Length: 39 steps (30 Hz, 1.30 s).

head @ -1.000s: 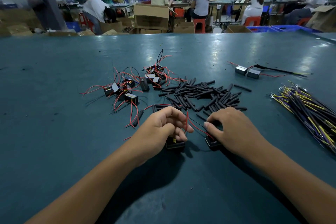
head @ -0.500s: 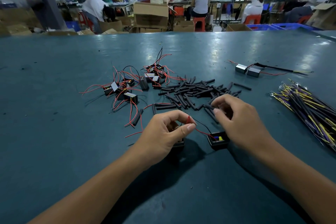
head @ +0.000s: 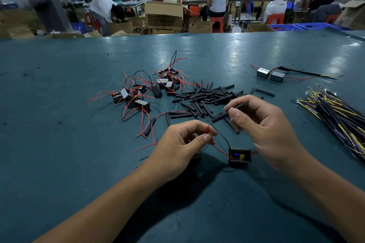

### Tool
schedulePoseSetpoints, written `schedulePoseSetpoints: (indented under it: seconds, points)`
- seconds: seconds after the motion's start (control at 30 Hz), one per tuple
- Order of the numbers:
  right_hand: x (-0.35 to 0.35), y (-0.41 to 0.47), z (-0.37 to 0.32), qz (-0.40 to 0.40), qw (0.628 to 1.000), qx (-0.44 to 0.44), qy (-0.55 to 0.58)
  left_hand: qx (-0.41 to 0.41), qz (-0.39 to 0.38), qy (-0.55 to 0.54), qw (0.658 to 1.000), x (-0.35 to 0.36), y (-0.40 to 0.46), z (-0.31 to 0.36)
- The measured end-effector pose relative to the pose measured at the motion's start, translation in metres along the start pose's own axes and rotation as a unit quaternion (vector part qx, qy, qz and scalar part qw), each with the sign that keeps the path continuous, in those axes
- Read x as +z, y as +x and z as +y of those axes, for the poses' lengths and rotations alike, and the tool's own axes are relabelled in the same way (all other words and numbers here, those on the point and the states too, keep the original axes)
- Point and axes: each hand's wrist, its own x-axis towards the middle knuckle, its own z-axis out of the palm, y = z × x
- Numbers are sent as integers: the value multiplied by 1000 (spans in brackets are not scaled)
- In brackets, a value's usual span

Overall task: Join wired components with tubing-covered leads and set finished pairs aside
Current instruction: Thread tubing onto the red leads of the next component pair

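The broad teal table top [head: 59, 144] looks smooth and faintly glossy, catching pale light patches toward twelve o'clock, with scuffs and dark specks. At the centre lies a heap of short black tubing pieces [head: 205, 97], matt and rubbery-looking. At ten o'clock, small black box-shaped components [head: 142, 104] look like hard plastic, with thin red leads in shiny plastic insulation. At two o'clock, two small grey blocks [head: 270, 74] have a dull metallic sheen. At three o'clock, a bundle of black and yellow wires [head: 335, 116] looks plastic-coated, slightly glossy. Beyond the table, a brown cardboard box [head: 164, 15] looks matt.
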Motion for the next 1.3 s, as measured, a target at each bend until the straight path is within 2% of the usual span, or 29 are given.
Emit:
schedulePoseSetpoints:
  seconds: [0.6, 0.77, 0.87, 1.17, 1.3]
  points:
    - [1, -1, 2, -9, 1000, -10, -2, -3, 8, 0, 1000, 1, 0, 3]
    - [1, -1, 2, -14, 1000, -7, -20, 8, -10, -45, 999, 1, -2, 6]
    - [2, -1, 2, -18, 1000, -4, -9, 1, -21, -69, 997, 1, -3, 6]
    - [1, 0, 4, -14, 999, 8, 39, -19, -8, -54, 998, 2, -2, 4]
    - [0, 3, 6, 7, 994, 47, 97, -25, -11, -64, 998, 2, -2, 4]
